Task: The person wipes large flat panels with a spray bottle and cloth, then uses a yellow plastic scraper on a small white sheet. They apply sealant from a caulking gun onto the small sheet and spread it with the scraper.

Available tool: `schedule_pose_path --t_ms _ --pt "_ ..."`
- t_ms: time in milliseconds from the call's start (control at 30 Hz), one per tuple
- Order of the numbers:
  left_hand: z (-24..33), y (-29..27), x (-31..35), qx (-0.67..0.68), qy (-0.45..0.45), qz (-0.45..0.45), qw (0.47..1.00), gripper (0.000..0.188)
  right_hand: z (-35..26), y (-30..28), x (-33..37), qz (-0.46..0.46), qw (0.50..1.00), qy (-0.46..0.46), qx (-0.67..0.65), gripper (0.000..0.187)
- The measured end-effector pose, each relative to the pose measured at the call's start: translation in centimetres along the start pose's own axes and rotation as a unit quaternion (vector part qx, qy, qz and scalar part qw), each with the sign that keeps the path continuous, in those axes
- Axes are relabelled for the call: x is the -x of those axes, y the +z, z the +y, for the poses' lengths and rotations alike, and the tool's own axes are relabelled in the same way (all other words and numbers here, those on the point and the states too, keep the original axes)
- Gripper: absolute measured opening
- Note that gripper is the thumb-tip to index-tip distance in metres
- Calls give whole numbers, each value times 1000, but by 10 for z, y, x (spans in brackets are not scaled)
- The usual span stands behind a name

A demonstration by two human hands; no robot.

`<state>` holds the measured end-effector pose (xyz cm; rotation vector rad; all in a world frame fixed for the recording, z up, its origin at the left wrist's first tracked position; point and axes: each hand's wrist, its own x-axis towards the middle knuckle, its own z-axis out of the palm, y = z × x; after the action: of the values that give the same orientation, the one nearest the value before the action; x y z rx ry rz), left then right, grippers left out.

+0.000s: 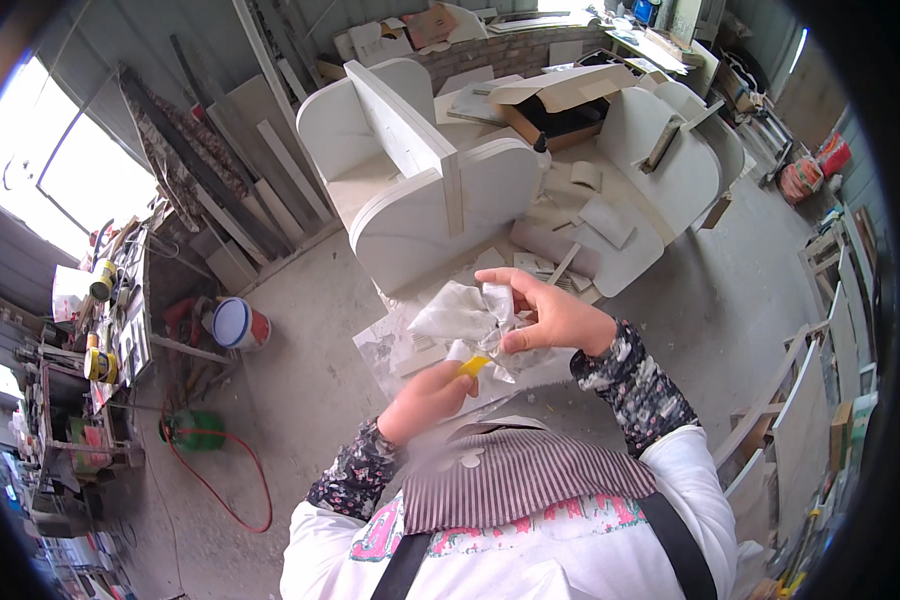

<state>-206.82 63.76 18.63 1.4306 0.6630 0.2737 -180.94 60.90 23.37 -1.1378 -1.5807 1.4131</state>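
Both my hands are raised in front of my body. My left hand (430, 398) is closed round a small yellow piece (476, 366); its exact kind is hard to make out, as the fingers cover part of it. My right hand (558, 312) grips a crumpled, whitish plastic bag (458, 312) between thumb and fingers, with the bag's full end pointing left. The yellow piece is just below the bag, near its gathered part. Under my hands lies a pale, dusty board (380, 352) with scraps on it.
Ahead stands a white stone-like panel structure (440, 220) with rounded ends. Off-cuts and an open cardboard box (560, 95) lie on its right. To the left are a lidded bucket (240, 324), a green tank (194, 430) with a red hose, and a cluttered bench (128, 300). Panels (800, 410) lean at right.
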Motion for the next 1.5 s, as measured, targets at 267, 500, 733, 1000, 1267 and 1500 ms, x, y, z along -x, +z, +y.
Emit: schedule_pose_path --t_ms 267,500,733,1000,1267,1500 --pt "10 4 -7 -49 -42 7 998 18 41 41 -17 150 969 -93 170 60" --pt "-19 30 -19 -211 122 112 963 21 47 53 -20 265 960 -27 83 29" --pt "-42 72 -41 -237 160 232 930 16 55 50 -34 383 919 -29 -87 32" --pt "1 6 -32 -130 36 9 991 23 51 52 -12 323 925 -94 178 28" --pt "-68 37 -33 -287 126 141 939 16 63 63 -37 317 945 -59 46 31" --pt "-26 -19 42 66 -9 44 997 24 91 29 -54 326 915 -42 235 46"
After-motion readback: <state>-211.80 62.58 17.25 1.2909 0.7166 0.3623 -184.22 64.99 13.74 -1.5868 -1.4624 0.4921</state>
